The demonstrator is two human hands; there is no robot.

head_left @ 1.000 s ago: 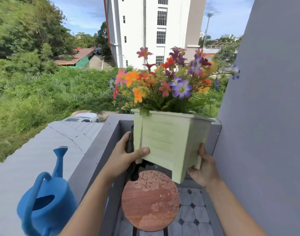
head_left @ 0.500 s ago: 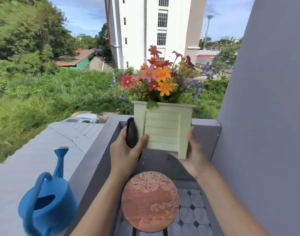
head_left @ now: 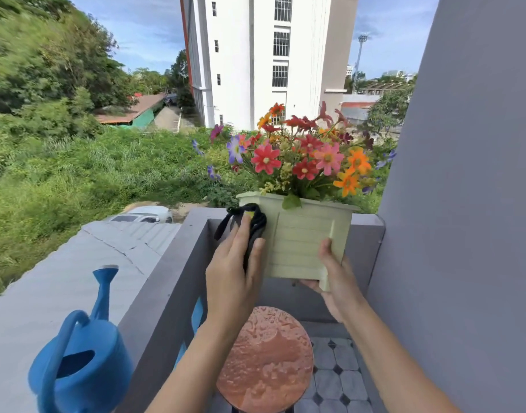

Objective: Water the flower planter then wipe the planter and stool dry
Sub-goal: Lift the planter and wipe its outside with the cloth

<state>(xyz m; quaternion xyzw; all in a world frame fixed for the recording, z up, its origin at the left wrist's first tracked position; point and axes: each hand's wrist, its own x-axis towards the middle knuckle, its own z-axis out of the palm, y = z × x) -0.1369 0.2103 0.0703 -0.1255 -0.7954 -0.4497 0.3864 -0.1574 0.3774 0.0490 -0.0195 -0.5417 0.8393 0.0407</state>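
Note:
A pale green planter (head_left: 300, 242) full of colourful flowers (head_left: 303, 159) is held in the air above a round reddish stool (head_left: 264, 359) whose top is beaded with water. My right hand (head_left: 330, 275) grips the planter from below at its right front leg. My left hand (head_left: 234, 272) presses a black cloth (head_left: 249, 225) flat against the planter's left side, up near the rim.
A blue watering can (head_left: 79, 362) stands on the grey parapet ledge (head_left: 163, 281) at lower left. A grey wall (head_left: 464, 204) rises close on the right. Patterned floor tiles (head_left: 336, 371) lie around the stool. Beyond the parapet are a roof, grass and a white building.
The planter has turned in my hands and shifted right. My left hand has slid the black cloth up the left side toward the rim. My right hand now supports the bottom right corner.

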